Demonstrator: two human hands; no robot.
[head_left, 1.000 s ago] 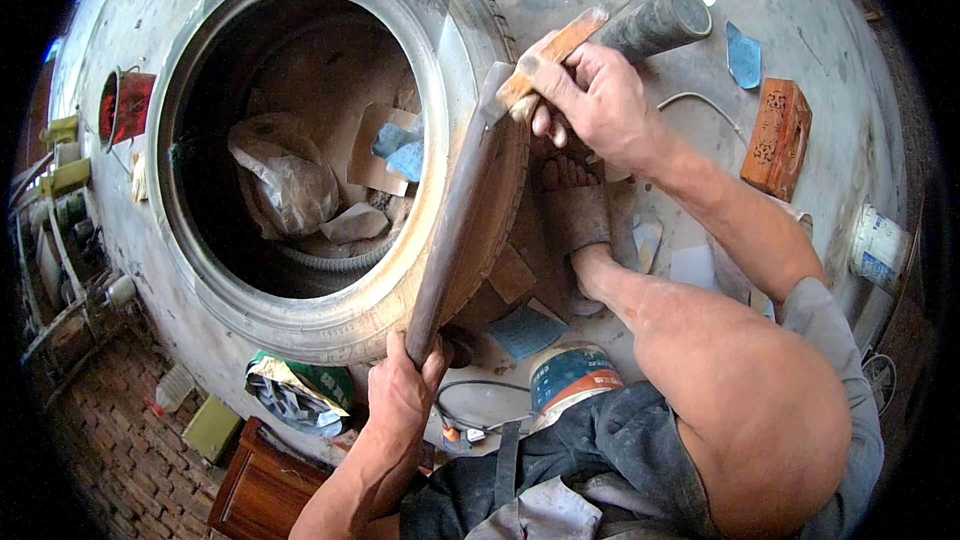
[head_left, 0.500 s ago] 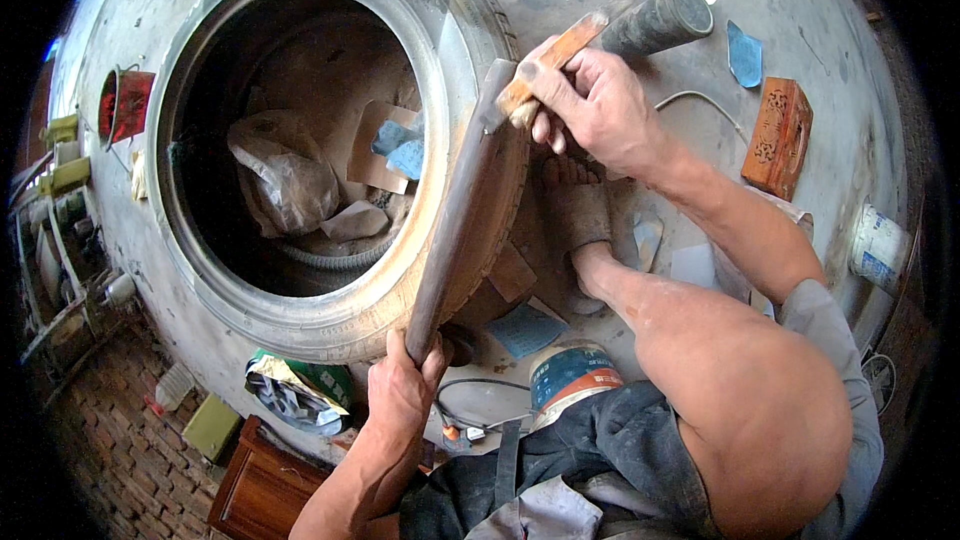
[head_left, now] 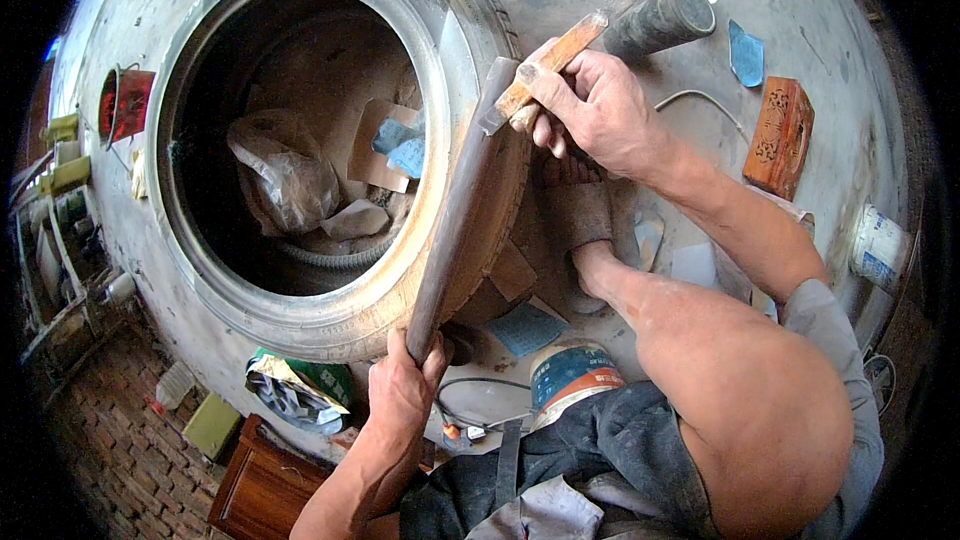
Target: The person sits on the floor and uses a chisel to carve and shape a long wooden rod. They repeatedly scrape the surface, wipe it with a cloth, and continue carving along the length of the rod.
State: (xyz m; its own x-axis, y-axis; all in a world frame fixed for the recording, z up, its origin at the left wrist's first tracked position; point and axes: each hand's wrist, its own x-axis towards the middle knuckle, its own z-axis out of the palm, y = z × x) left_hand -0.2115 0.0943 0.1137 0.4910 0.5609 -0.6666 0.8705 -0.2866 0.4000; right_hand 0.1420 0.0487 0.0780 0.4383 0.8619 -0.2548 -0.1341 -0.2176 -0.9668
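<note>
Here we are, with both hands busy on a dark bar (head_left: 455, 210)! The left hand (head_left: 398, 390) is wrapped snugly around its near end, and from there the bar slopes away to the top of the tyre's right side. That grip looks like the anchor, placed at the very end so the rest of the bar lies exposed.

Up at the far end, the right hand (head_left: 600, 100) is closed on a wooden-handled tool (head_left: 580, 38), thumb pressed along the top. We read that thumb as there for control, keeping the tool's lower end firmly against the bar. The tool crosses the bar at a slant, and its free end pokes out beyond the knuckles.

To the left of the right hand sits the big tyre (head_left: 300, 328), directly beneath the bar, a likely prop for it; from overhead we can't quite tell how much of the bar actually bears on it. Inside the ring, we spot a clear plastic bag (head_left: 290, 175) and blue sheets (head_left: 405, 157).

Just beyond the right hand lies a dark cylinder (head_left: 660, 25), while a carved wooden box (head_left: 780, 135) sits farther right, beside the forearm, out of the working arm's way.
</note>
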